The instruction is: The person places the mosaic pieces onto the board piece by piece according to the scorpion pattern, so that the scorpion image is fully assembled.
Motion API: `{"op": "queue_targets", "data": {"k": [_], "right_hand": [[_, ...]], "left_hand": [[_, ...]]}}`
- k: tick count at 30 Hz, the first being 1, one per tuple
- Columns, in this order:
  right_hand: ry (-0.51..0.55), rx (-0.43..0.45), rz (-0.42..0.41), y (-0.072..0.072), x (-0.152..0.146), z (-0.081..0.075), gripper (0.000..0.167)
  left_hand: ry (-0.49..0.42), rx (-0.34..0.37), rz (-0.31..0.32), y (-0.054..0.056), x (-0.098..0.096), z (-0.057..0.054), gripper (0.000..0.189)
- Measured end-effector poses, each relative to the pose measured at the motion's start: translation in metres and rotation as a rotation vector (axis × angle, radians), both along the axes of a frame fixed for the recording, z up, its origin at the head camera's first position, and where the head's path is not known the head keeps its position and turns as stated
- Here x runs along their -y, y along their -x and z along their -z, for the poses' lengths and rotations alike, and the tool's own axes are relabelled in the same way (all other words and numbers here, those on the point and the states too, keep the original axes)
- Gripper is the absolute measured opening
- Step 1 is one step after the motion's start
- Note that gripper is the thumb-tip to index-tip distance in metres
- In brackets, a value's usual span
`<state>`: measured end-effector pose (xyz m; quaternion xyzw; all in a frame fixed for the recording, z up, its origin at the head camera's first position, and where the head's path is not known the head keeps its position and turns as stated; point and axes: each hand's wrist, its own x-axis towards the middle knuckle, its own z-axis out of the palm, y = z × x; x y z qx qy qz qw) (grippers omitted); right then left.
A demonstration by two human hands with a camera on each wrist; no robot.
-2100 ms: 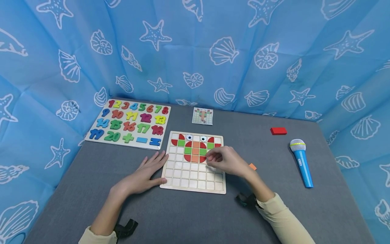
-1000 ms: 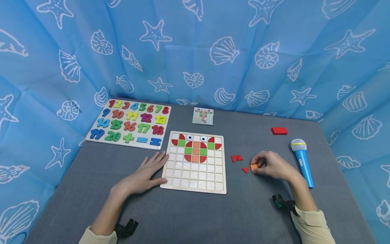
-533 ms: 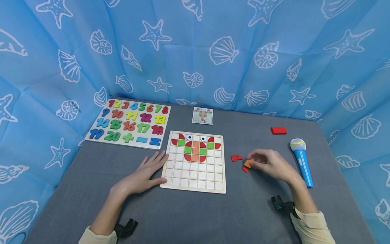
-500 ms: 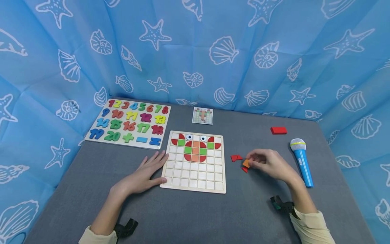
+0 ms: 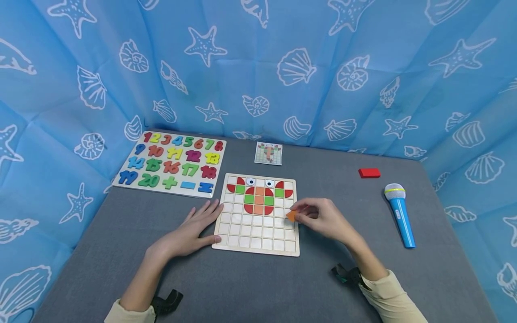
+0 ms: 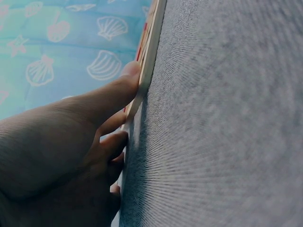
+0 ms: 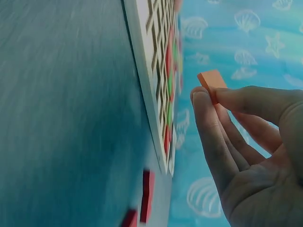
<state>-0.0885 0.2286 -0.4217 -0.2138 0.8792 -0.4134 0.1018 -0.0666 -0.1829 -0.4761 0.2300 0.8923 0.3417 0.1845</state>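
Observation:
A wooden grid board (image 5: 255, 242) lies mid-table, its upper cells holding red, green and orange pieces and two eye pieces in a face-like pattern. My left hand (image 5: 190, 235) is spread flat at the board's left edge, thumb and fingertips touching the frame. My right hand (image 5: 323, 217) pinches an orange square tile (image 5: 291, 216) between thumb and index finger, over the board's right edge. In the right wrist view the orange tile (image 7: 212, 80) shows raised off the grid. Red pieces (image 7: 147, 196) on the table show there, hidden behind the right hand in the head view.
A small pattern card (image 5: 268, 154) lies beyond the board. At the back left is a number puzzle board (image 5: 183, 191). A red block (image 5: 369, 173) and a blue toy microphone (image 5: 400, 215) lie on the right. Blue shell-print cloth (image 5: 258, 67) encloses the grey table.
My right hand has picked up the orange tile from beside the red triangles and carried it left to the board's right edge. The left hand has stayed put.

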Motion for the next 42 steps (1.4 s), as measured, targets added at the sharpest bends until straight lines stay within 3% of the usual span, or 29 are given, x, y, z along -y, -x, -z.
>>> {"op": "queue_targets", "data": {"k": [4,11,15,28,35,39,42], "right_hand": [[0.025,0.013,-0.069,0.002,0.016,0.002,0.017],[0.02,0.053,-0.145,0.005,0.039,0.003,0.021],[0.011,0.056,-0.172,0.005,0.051,0.004,0.025],[-0.147,-0.012,-0.222,0.014,0.081,0.008,0.02],[-0.186,-0.046,-0.221,0.016,0.09,0.007,0.02],[-0.204,-0.067,-0.213,0.016,0.092,0.007,0.019],[-0.21,-0.071,-0.206,0.016,0.092,0.007,0.019]], "left_hand": [[0.02,0.036,-0.006,-0.001,-0.004,-0.01,0.091],[0.041,-0.017,-0.013,0.001,0.001,0.01,0.092],[-0.017,-0.028,0.002,0.0,0.002,0.011,0.092],[-0.01,-0.032,-0.001,-0.002,0.001,0.006,0.091],[-0.004,0.007,-0.01,-0.004,-0.002,-0.008,0.091],[0.041,0.014,-0.02,-0.001,-0.002,-0.001,0.092],[0.021,0.0,-0.015,0.0,0.0,0.004,0.092]]}}
